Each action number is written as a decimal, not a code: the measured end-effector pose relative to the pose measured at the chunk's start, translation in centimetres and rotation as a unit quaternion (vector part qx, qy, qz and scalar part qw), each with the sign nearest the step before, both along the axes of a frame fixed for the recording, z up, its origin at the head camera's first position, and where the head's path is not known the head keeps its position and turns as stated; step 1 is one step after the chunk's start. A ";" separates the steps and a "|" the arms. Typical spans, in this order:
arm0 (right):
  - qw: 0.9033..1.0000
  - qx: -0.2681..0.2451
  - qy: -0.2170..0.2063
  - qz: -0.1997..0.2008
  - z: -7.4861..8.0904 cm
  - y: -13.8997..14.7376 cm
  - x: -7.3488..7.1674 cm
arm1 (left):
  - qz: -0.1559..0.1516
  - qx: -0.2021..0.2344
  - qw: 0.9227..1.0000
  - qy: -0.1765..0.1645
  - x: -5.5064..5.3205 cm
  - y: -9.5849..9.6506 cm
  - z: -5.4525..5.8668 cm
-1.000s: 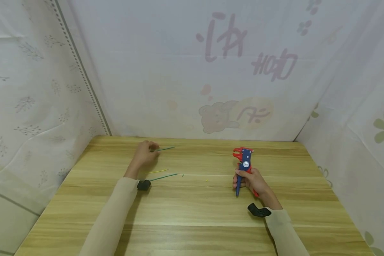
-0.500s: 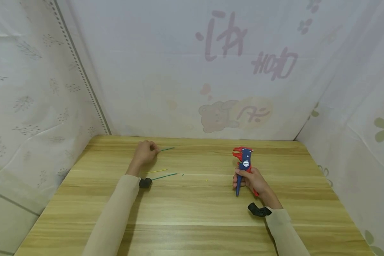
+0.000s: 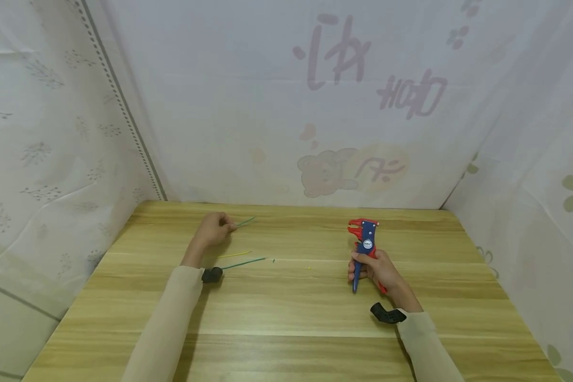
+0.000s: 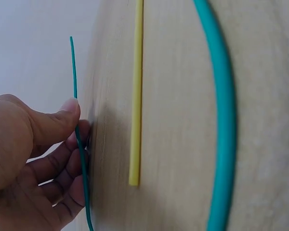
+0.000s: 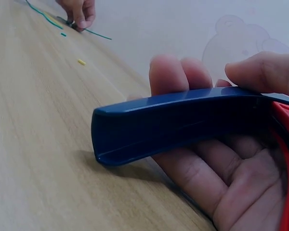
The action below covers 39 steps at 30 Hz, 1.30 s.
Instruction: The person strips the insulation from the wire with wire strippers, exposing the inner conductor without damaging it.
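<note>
Between thumb and fingertips, my left hand (image 3: 213,228) pinches a thin green wire (image 4: 73,72) near the table's far left. One end of that wire sticks out past the thumb to the right in the head view. Closer to me lie a yellow wire (image 3: 235,254) and a second green wire (image 3: 244,262), partly hidden behind the wrist camera mount. On the right, my right hand (image 3: 378,269) grips a blue and red wire stripper (image 3: 366,239), its head pointing away from me and its red jaws facing left. The stripper's blue handle (image 5: 183,108) crosses over the curled fingers in the right wrist view.
A short green piece (image 3: 274,260) and a tiny yellow piece (image 3: 309,268) lie mid-table on the wooden table (image 3: 286,313). A printed curtain (image 3: 248,106) hangs along the table's back edge, with more fabric at both sides.
The left hand has closed its pinch on the far green wire and shifted slightly left and toward me; the wire's free end now tilts up more. The right hand and stripper stay put.
</note>
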State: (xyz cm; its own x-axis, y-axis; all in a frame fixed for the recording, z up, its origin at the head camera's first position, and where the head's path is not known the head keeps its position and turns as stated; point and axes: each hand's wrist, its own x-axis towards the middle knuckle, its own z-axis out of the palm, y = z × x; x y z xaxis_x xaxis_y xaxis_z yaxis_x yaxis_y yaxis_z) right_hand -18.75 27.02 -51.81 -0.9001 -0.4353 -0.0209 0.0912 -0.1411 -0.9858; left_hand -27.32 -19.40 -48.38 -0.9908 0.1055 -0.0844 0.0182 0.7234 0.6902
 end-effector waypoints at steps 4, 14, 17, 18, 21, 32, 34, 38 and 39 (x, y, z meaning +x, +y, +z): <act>1.000 0.000 0.007 0.002 0.0 -0.2 -0.1 | -0.010 -0.008 1.000 0.012 0.3 -0.3 0.0; 1.000 -0.005 0.005 0.005 0.2 0.2 -0.2 | -0.036 0.014 0.998 0.042 1.1 0.1 -0.5; 1.000 -0.012 0.004 0.008 0.2 0.6 0.0 | -0.048 0.026 0.997 0.047 1.3 0.5 -0.6; 1.000 -0.014 0.006 0.012 0.2 0.7 0.1 | -0.048 0.035 0.997 0.045 1.4 0.5 -0.6; 0.999 -0.024 0.013 0.031 0.1 0.6 0.0 | -0.043 0.043 0.997 0.046 1.9 0.5 -0.5; 0.998 -0.033 0.019 0.042 -0.1 0.2 0.0 | -0.045 0.043 0.997 0.047 3.2 0.3 -0.4; 0.998 -0.033 0.017 0.044 0.0 0.1 0.0 | -0.047 0.048 0.997 0.048 3.5 0.4 -0.3; 0.998 -0.039 0.018 0.053 0.0 0.1 -0.2 | -0.053 0.058 0.995 0.062 3.8 0.8 -0.2; 0.997 -0.041 0.020 0.056 0.1 0.1 -0.2 | -0.054 0.062 0.994 0.066 3.9 0.9 -0.2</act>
State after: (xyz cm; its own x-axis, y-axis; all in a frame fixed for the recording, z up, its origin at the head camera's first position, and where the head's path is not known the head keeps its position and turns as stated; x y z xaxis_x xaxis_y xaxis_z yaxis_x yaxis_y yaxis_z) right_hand -18.93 27.13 -51.75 -0.8456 -0.5312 0.0530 0.0725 -0.2127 -0.9744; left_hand -23.40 -18.52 -48.61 -0.9746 0.2138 0.0661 0.1879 0.6214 0.7606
